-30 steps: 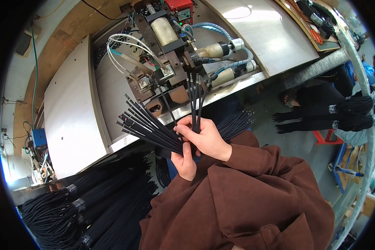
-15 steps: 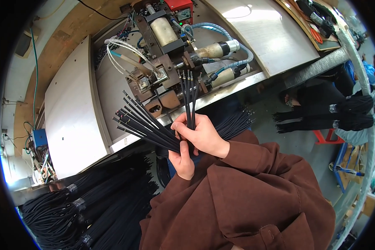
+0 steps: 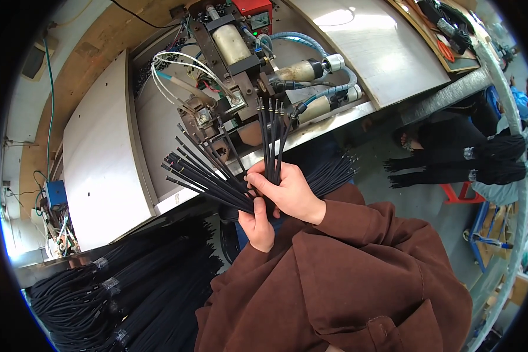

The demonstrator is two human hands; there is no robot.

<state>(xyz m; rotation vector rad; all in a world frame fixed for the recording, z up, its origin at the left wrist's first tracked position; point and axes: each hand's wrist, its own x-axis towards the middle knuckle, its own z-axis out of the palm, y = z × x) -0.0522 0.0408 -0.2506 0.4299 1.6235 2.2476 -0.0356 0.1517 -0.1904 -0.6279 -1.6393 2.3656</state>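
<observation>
1. My brown cloth sleeves (image 3: 358, 276) filled the lower part of the view, both forearms coming up from the bottom edge.
2. To the lower left lay taped bundles of long black cables (image 3: 123, 293), heaped side by side.
3. My left hand (image 3: 257, 224) was curled shut around the base of a fanned bunch of thin black wires (image 3: 208, 176), which spread up and to the left.
4. My right hand (image 3: 290, 190) sat just above and touching the left one, its fingers (image 3: 263, 183) pinched closed on a few upright black wires with metal tips (image 3: 271, 135).
5. Those tips stood just in front of the grey metal crimping machine (image 3: 240, 76), close to its jaws; whether they touched, I could not tell.
6. The machine rested on a pale flat bench top (image 3: 100, 170), with white and blue hoses (image 3: 299, 44) looped about it.
7. Farther right, well apart, more black cable bundles (image 3: 463, 161) lay by another person's sleeve (image 3: 519, 97).
</observation>
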